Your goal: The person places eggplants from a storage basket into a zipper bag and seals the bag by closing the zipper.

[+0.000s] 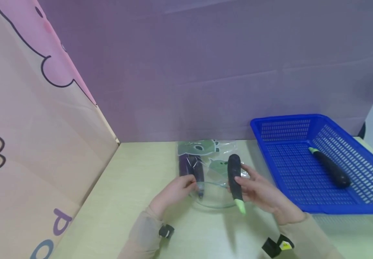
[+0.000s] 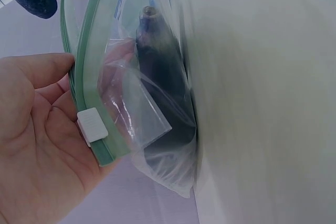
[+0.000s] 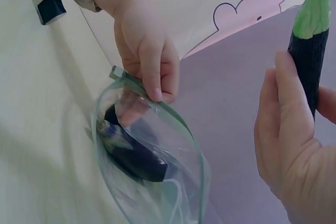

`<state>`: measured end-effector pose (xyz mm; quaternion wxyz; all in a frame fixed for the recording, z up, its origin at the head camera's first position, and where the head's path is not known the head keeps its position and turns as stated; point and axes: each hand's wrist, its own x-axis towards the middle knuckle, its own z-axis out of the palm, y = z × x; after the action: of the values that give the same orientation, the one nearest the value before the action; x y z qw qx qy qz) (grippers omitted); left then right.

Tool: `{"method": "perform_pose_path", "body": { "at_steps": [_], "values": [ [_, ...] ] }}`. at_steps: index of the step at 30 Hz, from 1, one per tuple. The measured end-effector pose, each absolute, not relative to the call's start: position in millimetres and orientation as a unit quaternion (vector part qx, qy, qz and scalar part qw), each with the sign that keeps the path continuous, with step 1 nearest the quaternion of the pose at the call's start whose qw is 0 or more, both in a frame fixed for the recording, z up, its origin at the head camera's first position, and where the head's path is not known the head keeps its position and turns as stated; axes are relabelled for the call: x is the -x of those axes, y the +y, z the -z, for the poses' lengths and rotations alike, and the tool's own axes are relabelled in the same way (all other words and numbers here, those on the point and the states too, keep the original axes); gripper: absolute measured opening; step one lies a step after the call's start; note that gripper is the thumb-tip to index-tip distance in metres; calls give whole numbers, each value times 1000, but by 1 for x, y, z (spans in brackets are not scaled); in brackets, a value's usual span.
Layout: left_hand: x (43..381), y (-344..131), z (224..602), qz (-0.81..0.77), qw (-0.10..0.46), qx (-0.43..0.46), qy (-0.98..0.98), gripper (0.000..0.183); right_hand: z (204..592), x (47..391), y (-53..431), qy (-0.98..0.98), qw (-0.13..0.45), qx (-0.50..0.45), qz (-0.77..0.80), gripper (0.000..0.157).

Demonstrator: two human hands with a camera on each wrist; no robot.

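My left hand (image 1: 173, 192) pinches the green-edged rim of a clear zip bag (image 2: 86, 51), whose mouth stands open. A white slider (image 2: 92, 125) sits at one end of the zip, beside my left fingers. Inside the bag lie dark eggplants (image 1: 198, 171), two of them visible in the head view. My right hand (image 1: 260, 190) holds another dark eggplant (image 1: 234, 171) between thumb and fingers, over the bag's right side. Its pale green stem end (image 3: 313, 11) points down toward me. In the head view, parts of the right fingers are hidden behind this eggplant.
A blue plastic basket (image 1: 335, 208) with slotted walls stands on the right of the pale table (image 1: 124, 187). One eggplant (image 1: 332, 168) lies in it. A purple sheet (image 1: 205, 79) closes off the back, and a printed panel (image 1: 44, 136) stands on the left.
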<state>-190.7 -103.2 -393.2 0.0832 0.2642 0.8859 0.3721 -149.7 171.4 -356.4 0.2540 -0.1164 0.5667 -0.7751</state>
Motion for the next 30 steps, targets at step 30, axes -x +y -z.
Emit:
{"method": "perform_pose_path", "body": {
  "at_steps": [30],
  "values": [
    [190,-102,392,-368,75,-264,888,15,377,135,142,530,409,188,718,83]
  ]
}}
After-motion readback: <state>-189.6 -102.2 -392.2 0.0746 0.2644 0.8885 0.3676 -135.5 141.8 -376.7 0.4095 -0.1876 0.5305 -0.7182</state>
